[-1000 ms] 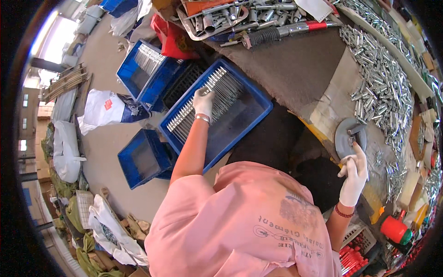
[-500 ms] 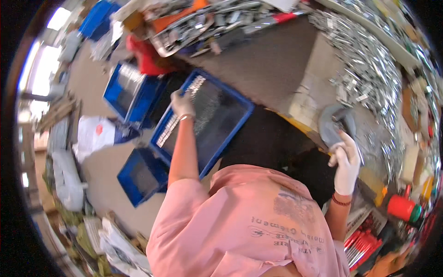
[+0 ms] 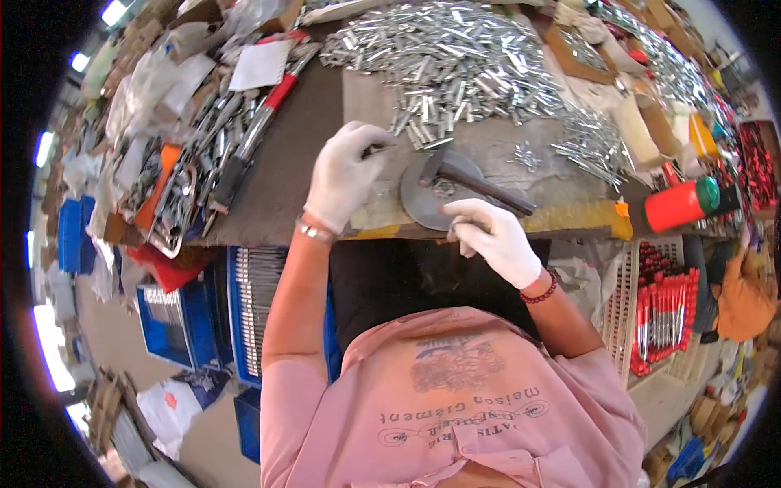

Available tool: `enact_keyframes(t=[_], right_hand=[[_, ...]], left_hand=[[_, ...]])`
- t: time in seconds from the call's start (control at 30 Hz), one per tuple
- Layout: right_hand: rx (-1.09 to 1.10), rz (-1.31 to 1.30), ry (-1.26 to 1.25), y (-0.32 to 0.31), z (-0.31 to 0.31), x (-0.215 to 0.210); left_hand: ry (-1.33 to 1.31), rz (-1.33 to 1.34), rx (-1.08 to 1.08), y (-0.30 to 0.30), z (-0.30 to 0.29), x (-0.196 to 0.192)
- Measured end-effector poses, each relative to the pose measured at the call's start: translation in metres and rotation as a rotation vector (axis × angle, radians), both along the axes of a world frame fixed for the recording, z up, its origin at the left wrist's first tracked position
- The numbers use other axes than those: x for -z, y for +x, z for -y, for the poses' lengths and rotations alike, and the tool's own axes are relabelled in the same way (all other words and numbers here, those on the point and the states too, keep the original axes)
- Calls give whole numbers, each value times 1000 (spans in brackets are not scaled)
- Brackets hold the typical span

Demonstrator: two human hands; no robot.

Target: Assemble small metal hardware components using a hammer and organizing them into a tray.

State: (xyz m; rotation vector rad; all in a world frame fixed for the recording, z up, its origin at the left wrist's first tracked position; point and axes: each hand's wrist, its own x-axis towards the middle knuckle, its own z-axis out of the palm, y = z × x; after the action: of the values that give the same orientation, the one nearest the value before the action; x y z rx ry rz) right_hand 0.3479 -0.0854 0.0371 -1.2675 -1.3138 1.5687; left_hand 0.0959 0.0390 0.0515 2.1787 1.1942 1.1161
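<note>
Both gloved hands are working at the surface [image 3: 309, 154] edge. Her right hand [image 3: 495, 240] is gripping a dark hammer [image 3: 476, 183] by its handle, head resting on a round grey metal disc [image 3: 423, 199]. Just beyond, the left hand [image 3: 346, 172] is pinching a small metal piece [image 3: 376, 149] beside the disc. Farther back, a large heap of silvery metal parts [image 3: 455, 57] is waiting, seemingly unprocessed.
</note>
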Motion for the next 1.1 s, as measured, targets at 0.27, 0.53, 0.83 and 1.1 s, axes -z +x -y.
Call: enact_keyframes(t=[0.27, 0.53, 0.83, 1.1], right_hand=[[81, 132, 11, 32, 32, -3], [232, 181, 118, 83, 42, -10], [631, 1383, 572, 199, -5, 9], [271, 1649, 331, 221, -39, 0]], left_hand=[[114, -401, 236, 69, -74, 43], [-163, -592, 217, 58, -59, -7], [-57, -612, 165, 12, -24, -6], [-248, -134, 16, 8, 15, -5]])
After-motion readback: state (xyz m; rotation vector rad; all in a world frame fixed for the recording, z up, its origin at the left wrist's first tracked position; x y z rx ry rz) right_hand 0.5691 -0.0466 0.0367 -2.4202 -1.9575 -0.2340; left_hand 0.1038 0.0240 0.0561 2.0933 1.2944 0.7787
